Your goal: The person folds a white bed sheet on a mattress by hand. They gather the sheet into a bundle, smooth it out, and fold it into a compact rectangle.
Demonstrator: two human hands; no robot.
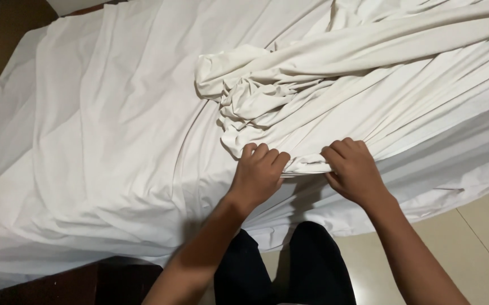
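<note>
Fingers of left hand (258, 172) and right hand (352, 169) curled and pinching a gathered edge of white sheet (289, 113) at near side of bed (86, 141); probably light, soft, limp and quick to slide, so best gripped by bunched folds near hem.

- Single head-worn cam, no second view, so no shared region.
- Looks steeply down and forward over the bed (86, 169) from its near edge.
- Close range: hands, forearms and legs fill bottom centre; floor (481, 248) near right.
</note>
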